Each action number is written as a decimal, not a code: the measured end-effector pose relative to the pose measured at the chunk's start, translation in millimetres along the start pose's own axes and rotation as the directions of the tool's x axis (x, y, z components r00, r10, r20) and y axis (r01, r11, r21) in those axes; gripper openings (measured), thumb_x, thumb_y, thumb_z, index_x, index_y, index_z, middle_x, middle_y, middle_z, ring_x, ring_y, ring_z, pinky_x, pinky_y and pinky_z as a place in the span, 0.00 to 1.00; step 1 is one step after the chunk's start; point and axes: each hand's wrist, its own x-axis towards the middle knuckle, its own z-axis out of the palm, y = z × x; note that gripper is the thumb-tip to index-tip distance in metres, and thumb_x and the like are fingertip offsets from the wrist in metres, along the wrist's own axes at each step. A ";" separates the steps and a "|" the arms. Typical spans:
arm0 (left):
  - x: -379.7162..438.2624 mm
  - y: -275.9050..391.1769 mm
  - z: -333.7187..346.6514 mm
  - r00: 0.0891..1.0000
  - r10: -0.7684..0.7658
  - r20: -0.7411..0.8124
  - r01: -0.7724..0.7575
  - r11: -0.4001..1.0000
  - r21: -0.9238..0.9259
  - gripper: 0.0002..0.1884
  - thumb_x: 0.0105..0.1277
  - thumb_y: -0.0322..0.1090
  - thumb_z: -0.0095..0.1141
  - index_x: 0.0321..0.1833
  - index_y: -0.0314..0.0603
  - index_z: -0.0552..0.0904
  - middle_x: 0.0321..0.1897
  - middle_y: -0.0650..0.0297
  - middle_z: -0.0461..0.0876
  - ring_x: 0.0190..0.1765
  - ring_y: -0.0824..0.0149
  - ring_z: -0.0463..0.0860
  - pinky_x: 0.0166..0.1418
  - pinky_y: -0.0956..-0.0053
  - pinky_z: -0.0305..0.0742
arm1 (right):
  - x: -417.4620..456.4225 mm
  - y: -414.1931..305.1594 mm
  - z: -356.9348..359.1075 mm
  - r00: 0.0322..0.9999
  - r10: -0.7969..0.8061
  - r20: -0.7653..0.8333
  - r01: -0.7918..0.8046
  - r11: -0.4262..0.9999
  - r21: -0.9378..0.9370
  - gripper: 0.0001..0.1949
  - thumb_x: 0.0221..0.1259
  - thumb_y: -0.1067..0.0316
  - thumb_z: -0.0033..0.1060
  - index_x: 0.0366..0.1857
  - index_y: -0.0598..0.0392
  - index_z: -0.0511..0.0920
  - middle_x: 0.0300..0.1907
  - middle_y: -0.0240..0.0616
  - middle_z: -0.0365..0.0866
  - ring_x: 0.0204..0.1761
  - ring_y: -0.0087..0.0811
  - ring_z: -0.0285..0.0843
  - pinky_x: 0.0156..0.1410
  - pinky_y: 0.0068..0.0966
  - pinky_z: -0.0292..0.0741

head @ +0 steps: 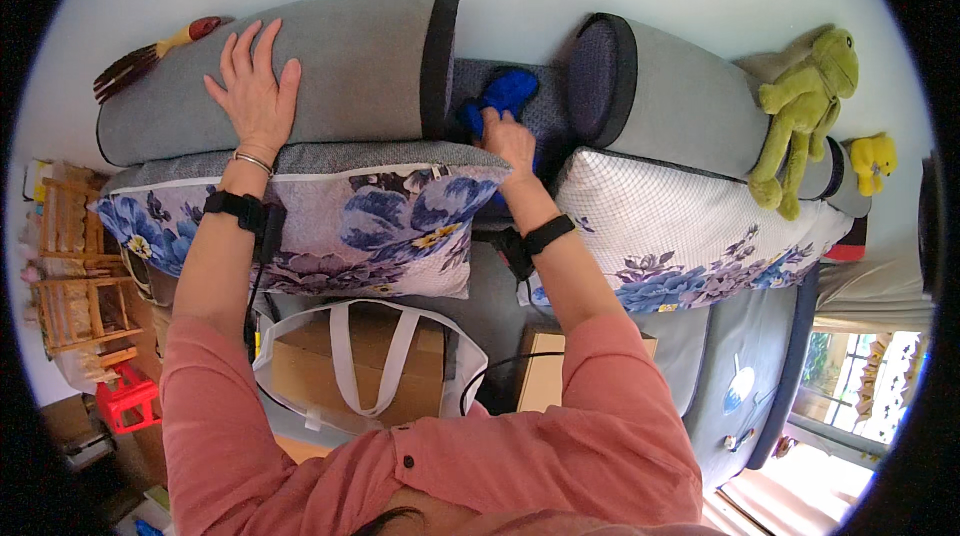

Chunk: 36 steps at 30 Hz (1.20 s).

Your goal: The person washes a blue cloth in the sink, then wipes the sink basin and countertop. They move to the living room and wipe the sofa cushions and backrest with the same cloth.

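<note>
My left hand (259, 97) lies flat, fingers spread, on the grey sofa back cushion (360, 70) and holds nothing. In the gap between that cushion and a second grey back cushion (690, 85), my right hand (510, 142) has its curled fingers on a bright blue plush item (510, 89). The item's shape is partly hidden by the hand, and more blue shows below the wrist. Under my left forearm stands a flowered pillow (390, 236). Another flowered pillow (675, 236) leans to the right of my right forearm.
A green plush frog (806, 104) and a yellow plush toy (874, 164) sit at the right. A feathered shuttlecock-like object (161, 52) rests on the left cushion. Nearer me are a white bag (480, 367) holding a cardboard box (360, 356), and black cables (517, 357).
</note>
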 end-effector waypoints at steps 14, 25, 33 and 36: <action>-8.8 -1.9 -0.5 0.999 0.032 0.015 -0.032 0.999 0.014 0.26 0.68 0.56 0.45 0.69 0.64 0.69 0.69 0.66 0.63 0.75 0.55 0.54 0.70 0.29 0.39 | 88.4 -18.8 11.2 0.984 -0.173 -0.034 0.171 0.984 -0.054 0.07 0.54 0.70 0.57 0.35 0.56 0.79 0.42 0.51 0.81 0.43 0.51 0.82 0.44 0.43 0.80; -7.9 1.9 -5.7 1.000 0.019 0.017 -0.018 1.000 -0.022 0.26 0.69 0.58 0.43 0.69 0.64 0.69 0.70 0.67 0.63 0.75 0.55 0.54 0.70 0.29 0.39 | 0.0 6.9 13.4 0.951 -0.159 0.264 0.151 0.987 0.049 0.11 0.52 0.59 0.63 0.31 0.56 0.80 0.36 0.51 0.83 0.39 0.52 0.82 0.43 0.45 0.78; -8.5 -1.9 -3.2 1.000 0.028 0.006 -0.028 0.998 0.048 0.26 0.69 0.57 0.45 0.68 0.65 0.70 0.69 0.68 0.63 0.75 0.56 0.55 0.69 0.29 0.42 | -17.5 -0.8 -39.8 0.921 0.076 -0.382 -0.046 0.995 0.086 0.13 0.51 0.63 0.66 0.36 0.60 0.77 0.39 0.52 0.80 0.39 0.52 0.81 0.43 0.43 0.78; -8.4 -1.3 -2.2 1.000 0.021 0.006 -0.021 0.998 0.060 0.26 0.69 0.57 0.45 0.68 0.65 0.70 0.69 0.68 0.64 0.75 0.56 0.55 0.69 0.29 0.43 | 52.4 -1.9 -46.3 0.921 -0.191 -0.339 0.133 0.973 -0.187 0.13 0.56 0.66 0.61 0.43 0.58 0.76 0.46 0.50 0.76 0.44 0.51 0.79 0.46 0.40 0.78</action>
